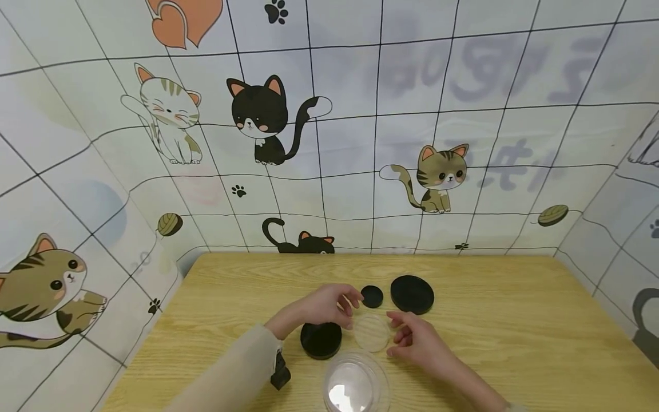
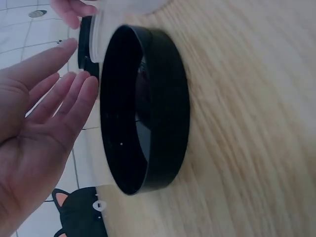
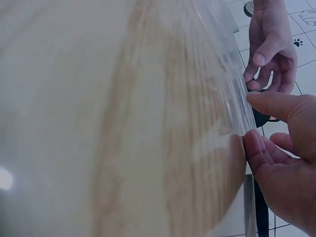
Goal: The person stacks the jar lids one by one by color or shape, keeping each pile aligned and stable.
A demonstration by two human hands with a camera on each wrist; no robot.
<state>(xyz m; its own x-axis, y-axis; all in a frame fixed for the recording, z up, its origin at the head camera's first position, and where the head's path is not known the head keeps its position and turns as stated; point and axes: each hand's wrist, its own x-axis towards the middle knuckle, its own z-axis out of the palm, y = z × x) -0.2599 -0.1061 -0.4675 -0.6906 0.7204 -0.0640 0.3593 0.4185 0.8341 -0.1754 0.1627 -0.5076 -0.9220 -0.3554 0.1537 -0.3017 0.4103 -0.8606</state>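
Observation:
In the head view a clear round plastic dish (image 1: pixel 372 333) lies between the two hands. My left hand (image 1: pixel 329 306) hovers at its upper left with loosely bent fingers, holding nothing. My right hand (image 1: pixel 419 340) is at the dish's right side, thumb and fingers parted; whether its fingertips touch the rim, I cannot tell. Under my left wrist sits a shallow black round container (image 1: pixel 321 341), its hollow inside showing in the left wrist view. A larger clear round container (image 1: pixel 355 383) stands nearest me and fills much of the right wrist view.
Behind the hands lie a small black disc (image 1: pixel 372 296) and a larger black disc (image 1: pixel 412 294). The wooden table (image 1: pixel 515 320) meets a tiled wall covering (image 1: pixel 350 143) printed with cats. A black object (image 1: pixel 280 372) shows at my left sleeve.

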